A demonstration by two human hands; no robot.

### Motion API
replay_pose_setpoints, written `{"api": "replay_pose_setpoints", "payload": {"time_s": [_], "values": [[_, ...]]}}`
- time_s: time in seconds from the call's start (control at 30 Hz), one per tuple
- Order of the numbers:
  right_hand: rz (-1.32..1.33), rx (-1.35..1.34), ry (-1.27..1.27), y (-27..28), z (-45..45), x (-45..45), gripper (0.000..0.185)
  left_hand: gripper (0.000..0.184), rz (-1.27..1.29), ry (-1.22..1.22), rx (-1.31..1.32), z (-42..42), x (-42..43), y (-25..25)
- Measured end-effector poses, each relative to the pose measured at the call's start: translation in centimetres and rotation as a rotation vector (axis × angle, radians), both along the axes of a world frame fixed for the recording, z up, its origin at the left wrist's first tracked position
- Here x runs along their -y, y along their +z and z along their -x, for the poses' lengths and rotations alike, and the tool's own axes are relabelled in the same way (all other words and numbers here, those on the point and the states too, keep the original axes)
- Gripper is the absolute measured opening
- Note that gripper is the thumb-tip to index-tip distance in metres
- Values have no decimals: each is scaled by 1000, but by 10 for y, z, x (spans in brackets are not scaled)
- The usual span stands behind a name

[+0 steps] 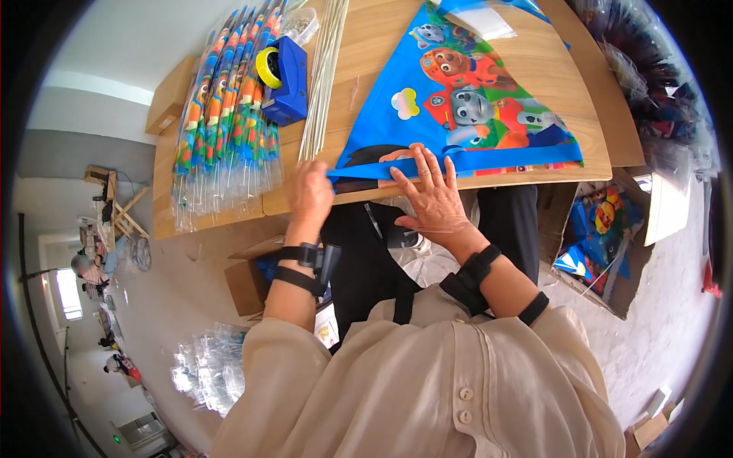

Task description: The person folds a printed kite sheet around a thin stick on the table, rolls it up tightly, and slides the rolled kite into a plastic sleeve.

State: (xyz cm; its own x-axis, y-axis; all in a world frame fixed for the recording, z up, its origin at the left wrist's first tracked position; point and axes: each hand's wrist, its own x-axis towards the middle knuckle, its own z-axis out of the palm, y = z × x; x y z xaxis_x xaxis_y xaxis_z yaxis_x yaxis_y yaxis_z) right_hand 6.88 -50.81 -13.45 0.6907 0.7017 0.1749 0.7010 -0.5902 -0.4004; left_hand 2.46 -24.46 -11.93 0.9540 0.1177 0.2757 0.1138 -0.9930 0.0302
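A blue kite [393,133] printed with cartoon dogs lies flat on the table, its long hemmed edge along the table's front. My right hand [435,195] rests on that edge, fingers spread and pressing the fabric down. At the kite's left corner, my left hand [309,195] is closed in a fist-like grip. Whatever sits inside those fingers is hidden. A dark patch on the kite shows between the two hands. White sheets [485,19] lie across the kite's far part.
Left of the kite lie thin pale rods [324,84], a blue tape dispenser [289,80] and several packed kites in clear sleeves [225,114]. A small clear tub [300,27] stands behind. Below the table's right end, a carton [622,294] holds printed fabric. Plastic bags [206,366] lie on the floor.
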Motion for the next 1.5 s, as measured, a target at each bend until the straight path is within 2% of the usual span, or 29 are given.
{"api": "replay_pose_setpoints", "payload": {"time_s": [0.13,0.17,0.23,0.27,0.33,0.37,0.4,0.43,0.47,0.5,0.53,0.57,0.63,0.7,0.73,0.77,0.8,0.83,0.87,0.93,1.0,1.17,1.27,1.3,1.33,1.37,1.4,1.47,1.5], "values": [[-18,3,-4,1,0,0,93,17,84,253,129,37,-83,-2],[-22,0,-5,1,0,0,93,17,79,251,128,36,-90,8],[-20,-5,-4,-1,0,0,92,16,71,519,82,29,-101,22],[-14,-8,-4,-1,-1,1,90,16,68,519,83,18,-109,19],[-20,-8,-4,0,0,0,90,17,365,455,81,-19,-121,12],[-22,-7,-4,1,0,1,91,12,674,510,160,-46,-67,42],[-21,-7,-2,0,0,1,91,11,484,306,145,-75,-19,71],[-19,6,-10,-1,0,1,87,15,718,-47,338,-86,54,104],[-15,20,-15,-3,0,1,84,10,723,28,244,-134,87,109],[-120,-36,34,-14,-2,-2,85,19,1027,-163,201,-152,144,98],[-169,-64,58,-21,-4,-3,86,17,655,-610,598,-160,208,114],[-218,-91,84,-30,-7,-4,86,18,420,-727,694,-149,265,144],[-172,82,2,-36,-6,-5,87,18,470,-943,794,-107,313,163],[-178,174,6,-39,-9,1,94,23,527,-953,741,-98,310,155],[-180,171,1,-43,-8,0,94,30,437,-960,608,-95,280,143],[-110,123,30,-49,-5,-3,94,29,499,-884,506,-95,246,127],[-39,78,61,-55,-3,-6,95,25,460,-687,549,-97,217,111],[2,22,39,-32,-3,-3,96,20,502,-579,364,-97,175,96],[45,-31,15,-8,-3,0,97,18,387,-378,250,-88,145,90],[56,13,6,3,-2,1,96,21,498,-214,-34,-83,78,40],[47,15,4,2,-1,2,95,40,683,-185,-398,-75,56,37],[12,27,-13,1,-1,1,94,40,761,-302,-915,-83,51,48],[26,28,-16,2,-2,0,93,36,720,-322,-975,-90,40,36],[1,17,-23,0,-2,1,95,24,759,-384,-912,-88,37,29],[-25,5,-31,-2,-2,0,97,24,759,-386,-912,-88,37,26],[-23,6,-34,-3,-2,-1,97,21,842,-285,-940,-87,37,24],[-120,-35,-64,-4,-2,-2,97,18,924,-184,-965,-87,39,21],[-212,-72,-109,-7,-4,-4,97,18,797,-195,-917,-85,46,21],[-504,-313,-161,-10,-6,-5,94,20,705,-219,-858,-86,48,21]]}}
